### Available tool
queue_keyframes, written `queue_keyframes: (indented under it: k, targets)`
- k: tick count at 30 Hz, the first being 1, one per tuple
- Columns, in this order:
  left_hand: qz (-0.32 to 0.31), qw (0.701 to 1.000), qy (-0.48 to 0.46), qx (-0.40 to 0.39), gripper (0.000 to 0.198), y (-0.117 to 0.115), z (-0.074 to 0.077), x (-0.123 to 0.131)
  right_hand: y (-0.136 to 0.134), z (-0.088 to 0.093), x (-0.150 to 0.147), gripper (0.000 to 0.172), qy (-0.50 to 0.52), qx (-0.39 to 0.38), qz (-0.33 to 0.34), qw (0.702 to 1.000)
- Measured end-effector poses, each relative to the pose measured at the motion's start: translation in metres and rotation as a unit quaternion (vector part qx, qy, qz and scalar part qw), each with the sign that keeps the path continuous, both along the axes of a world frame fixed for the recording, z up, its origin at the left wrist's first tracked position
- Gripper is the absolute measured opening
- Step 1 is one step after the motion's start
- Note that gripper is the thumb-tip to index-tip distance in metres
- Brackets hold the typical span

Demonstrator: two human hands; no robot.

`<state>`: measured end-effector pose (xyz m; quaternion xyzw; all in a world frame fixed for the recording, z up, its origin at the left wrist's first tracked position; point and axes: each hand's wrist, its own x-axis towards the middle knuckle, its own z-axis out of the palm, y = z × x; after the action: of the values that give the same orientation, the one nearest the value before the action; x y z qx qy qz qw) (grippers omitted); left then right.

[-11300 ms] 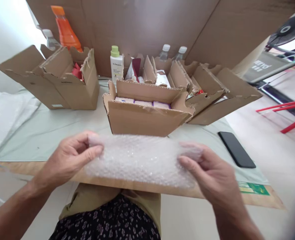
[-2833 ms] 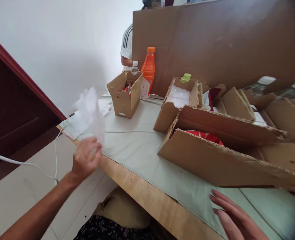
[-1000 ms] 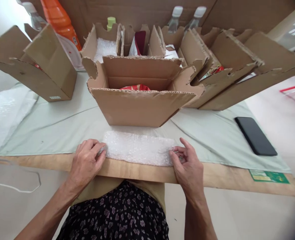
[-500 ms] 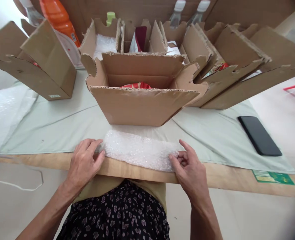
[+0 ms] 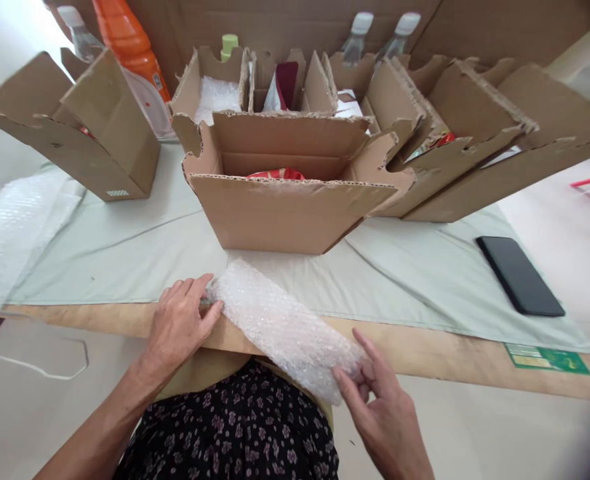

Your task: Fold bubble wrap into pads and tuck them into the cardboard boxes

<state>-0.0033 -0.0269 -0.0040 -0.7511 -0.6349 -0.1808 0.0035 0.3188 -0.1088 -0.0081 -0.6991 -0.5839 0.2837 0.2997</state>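
Note:
A long folded strip of bubble wrap (image 5: 285, 323) lies slantwise across the table's front edge, its near right end out over my lap. My left hand (image 5: 185, 310) has the strip's far left end between thumb and fingers. At the lower right end, my right hand (image 5: 377, 390) grips the wrap with the thumb on top and the other fingers curled, partly hidden. Just beyond the strip stands an open cardboard box (image 5: 295, 217) with something red inside.
More open cardboard boxes (image 5: 439, 183) stand behind and to the right, another box (image 5: 109, 150) at left. Behind are an orange bottle (image 5: 129, 43) and clear bottles (image 5: 357, 40). A black phone (image 5: 519, 275) lies right, more bubble wrap (image 5: 17, 227) left.
The right end of the bubble wrap has swung down toward my body with my right hand. My left hand stays at the other end, and the view has shifted slightly.

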Motion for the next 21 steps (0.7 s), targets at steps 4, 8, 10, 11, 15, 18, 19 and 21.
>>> queue_keyframes:
  k: [4, 8, 10, 11, 15, 18, 19, 21]
  targets:
    - [-0.016, 1.0, 0.023, 0.007, 0.031, 0.004, -0.002, 0.007, -0.03, -0.011, -0.02, 0.062, 0.033, -0.015, -0.033, 0.999]
    - [-0.044, 0.998, 0.038, 0.017, 0.035, 0.011, -0.003, 0.01, -0.053, -0.03, -0.034, 0.058, 0.069, -0.003, -0.015, 0.998]
    - [-0.064, 0.996, 0.05, 0.025, 0.037, 0.016, -0.002, 0.012, -0.062, -0.04, -0.037, 0.056, 0.087, 0.023, 0.002, 0.996]
    - [-0.077, 0.995, 0.055, 0.032, 0.037, 0.02, 0.0, 0.014, -0.066, -0.043, -0.037, 0.056, 0.093, 0.044, 0.01, 0.995]
    - [-0.147, 0.986, 0.054, 0.065, 0.036, 0.046, 0.007, 0.034, -0.074, -0.048, -0.036, 0.062, 0.086, 0.14, 0.078, 0.983]
    - [-0.187, 0.979, 0.049, 0.056, 0.034, 0.068, 0.009, 0.054, -0.074, -0.042, -0.039, 0.057, 0.093, 0.157, 0.153, 0.971]
    - [-0.19, 0.979, 0.05, 0.052, 0.034, 0.071, 0.009, 0.058, -0.073, -0.039, -0.041, 0.052, 0.107, 0.155, 0.165, 0.968]
    - [-0.195, 0.979, 0.039, 0.051, 0.034, 0.067, 0.012, 0.06, -0.072, -0.034, -0.046, 0.041, 0.145, 0.14, 0.171, 0.965]
